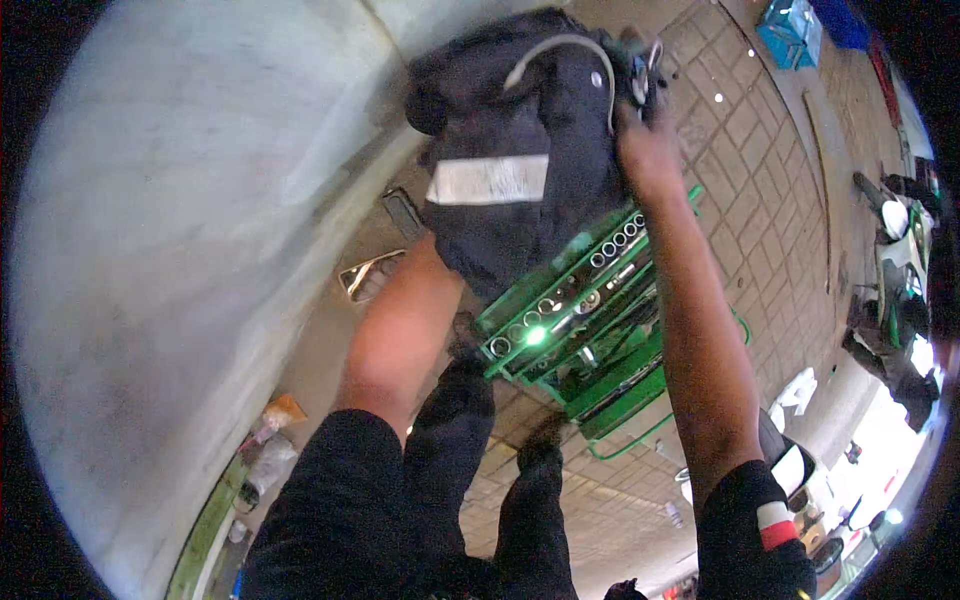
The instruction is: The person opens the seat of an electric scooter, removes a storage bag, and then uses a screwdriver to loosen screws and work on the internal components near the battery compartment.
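Note:
A large black cloth bundle (585, 140), either a bag or a garment, is held up in front of me. It bears a pale rectangular patch (490, 180), and a pale grey cord or tube (565, 42) loops over its top. My left forearm reaches under its lower left edge, so the cloth hides my left hand. At its right edge is my right hand (648, 150), with fingers closed around something dark with shiny metal parts, too blurred to name. Below the cloth stands an opened green metal toolbox (620, 390), with several sockets (620, 240) in its upper tray.
A pale wall or panel (200, 250) rises along my left. On the floor beside it lie a dark phone-like object (403, 212), a shallow metal-rimmed tray (365, 275) and plastic bags (268, 465). A blue box (790, 35) sits far right; a motorcycle-like shape (900, 270) is at the right edge.

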Motion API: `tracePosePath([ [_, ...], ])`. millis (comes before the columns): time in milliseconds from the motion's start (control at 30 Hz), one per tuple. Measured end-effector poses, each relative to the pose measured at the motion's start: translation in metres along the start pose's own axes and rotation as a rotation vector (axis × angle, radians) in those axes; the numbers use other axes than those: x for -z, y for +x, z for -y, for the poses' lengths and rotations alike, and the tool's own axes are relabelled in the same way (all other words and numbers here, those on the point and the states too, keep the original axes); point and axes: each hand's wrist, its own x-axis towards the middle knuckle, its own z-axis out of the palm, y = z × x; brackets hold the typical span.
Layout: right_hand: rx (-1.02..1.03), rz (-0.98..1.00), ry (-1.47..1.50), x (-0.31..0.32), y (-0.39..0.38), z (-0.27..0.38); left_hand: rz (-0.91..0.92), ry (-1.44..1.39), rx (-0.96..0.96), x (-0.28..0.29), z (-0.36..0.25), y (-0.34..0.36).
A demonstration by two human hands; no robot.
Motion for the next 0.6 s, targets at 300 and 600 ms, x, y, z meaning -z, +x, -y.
tracePosePath([
  [300,0.041,0.018,-0.254,-0.158,-0.017,-0.041,-0.061,-0.161,0.02,0.045,-0.014,0.032],
  [600,-0.011,0.319,-0.647,-0.183,0.002,0.002,-0.333,0.139,-0.007,0.168,0.073,-0.204],
])
